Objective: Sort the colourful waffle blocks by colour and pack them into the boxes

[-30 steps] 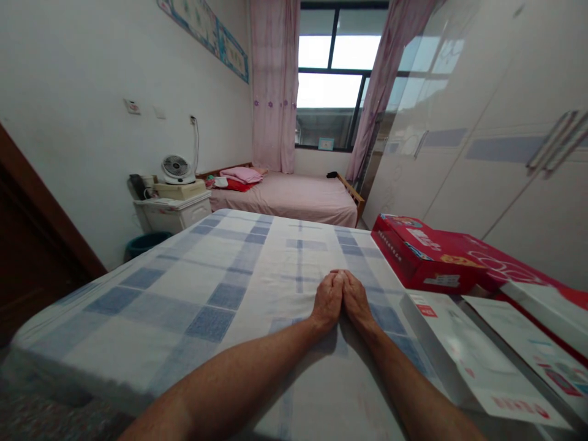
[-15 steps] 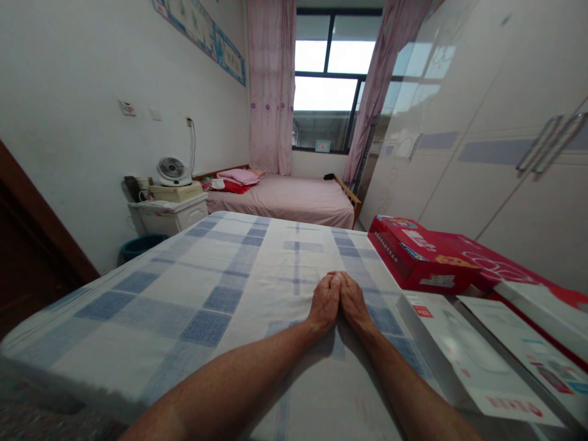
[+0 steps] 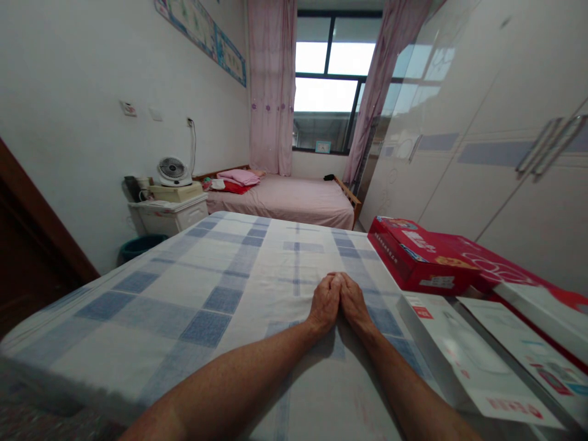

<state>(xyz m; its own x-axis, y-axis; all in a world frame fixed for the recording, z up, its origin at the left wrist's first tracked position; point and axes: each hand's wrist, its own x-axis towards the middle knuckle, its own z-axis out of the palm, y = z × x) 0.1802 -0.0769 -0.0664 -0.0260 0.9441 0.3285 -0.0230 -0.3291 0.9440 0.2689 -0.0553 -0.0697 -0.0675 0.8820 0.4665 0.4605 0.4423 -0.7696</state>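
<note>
My left hand [image 3: 324, 304] and right hand [image 3: 354, 304]: pressed together at the fingertips, as half a second ago; whether the fingers close on anything, I cannot tell. Checked cloth [image 3: 215, 300], blue and white, lightly creased: beneath my hands and forearms. Red box [image 3: 420, 260], glossy, printed: beyond, to the right. White carton [image 3: 473, 358], flat, long: nearer.

Left hand [image 3: 325, 301] — resting against right hand [image 3: 353, 300].

Chk-cloth tbl [image 3: 271, 275] — red box [image 3: 420, 260], 2+ wht boxes [image 3: 478, 361] R side
</note>
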